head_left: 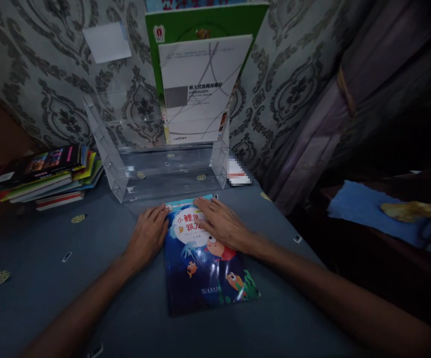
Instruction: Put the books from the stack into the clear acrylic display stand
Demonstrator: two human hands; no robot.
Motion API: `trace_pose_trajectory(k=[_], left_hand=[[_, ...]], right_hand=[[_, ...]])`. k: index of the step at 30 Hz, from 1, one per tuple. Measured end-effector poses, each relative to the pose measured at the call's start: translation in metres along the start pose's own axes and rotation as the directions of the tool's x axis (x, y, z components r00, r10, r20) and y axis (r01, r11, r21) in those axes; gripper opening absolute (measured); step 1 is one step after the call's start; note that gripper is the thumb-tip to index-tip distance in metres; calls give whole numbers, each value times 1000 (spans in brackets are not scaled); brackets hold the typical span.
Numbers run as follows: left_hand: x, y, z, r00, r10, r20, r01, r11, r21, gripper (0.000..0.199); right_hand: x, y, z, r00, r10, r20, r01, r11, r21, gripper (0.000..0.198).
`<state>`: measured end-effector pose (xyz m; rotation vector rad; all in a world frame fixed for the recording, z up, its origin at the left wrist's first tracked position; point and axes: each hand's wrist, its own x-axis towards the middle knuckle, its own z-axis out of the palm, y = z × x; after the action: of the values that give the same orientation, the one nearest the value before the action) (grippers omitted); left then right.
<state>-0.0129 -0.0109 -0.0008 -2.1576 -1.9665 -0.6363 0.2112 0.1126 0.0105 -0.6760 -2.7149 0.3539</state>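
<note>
A blue children's picture book with cartoon fish and red Chinese lettering lies face up on the dark cloth-covered table. My left hand rests at its upper left edge, fingers stretched forward along the side. Across the upper right part of the cover lies my right hand, its fingers apart and hiding some of the title. Just beyond the book stands a clear acrylic book rack. A white booklet leans upright at the back of the rack, in front of a larger green book.
A pile of books sits at the left of the table. Beside the rack's right end lies a small white item, partly blurred. Patterned wallpaper and a tied curtain border the back; a blue cloth lies at the right.
</note>
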Motion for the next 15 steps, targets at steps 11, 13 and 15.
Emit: trace_pose_trajectory(k=[11,13,15], left_hand=[[-1,-2,3,1000,-3,-1,3,1000,6,34],[-1,-3,3,1000,-7,-2,7,1000,-2,34],[-1,-3,4,1000,-19,-7,19,1000,5,34]], right_hand=[[-7,28,12,984,90,-151,-82,995,55,46],[-7,31,11,981,102,-164,-86,991,101,46],[-6,34,8,979,117,-168,-91,983,159,45]])
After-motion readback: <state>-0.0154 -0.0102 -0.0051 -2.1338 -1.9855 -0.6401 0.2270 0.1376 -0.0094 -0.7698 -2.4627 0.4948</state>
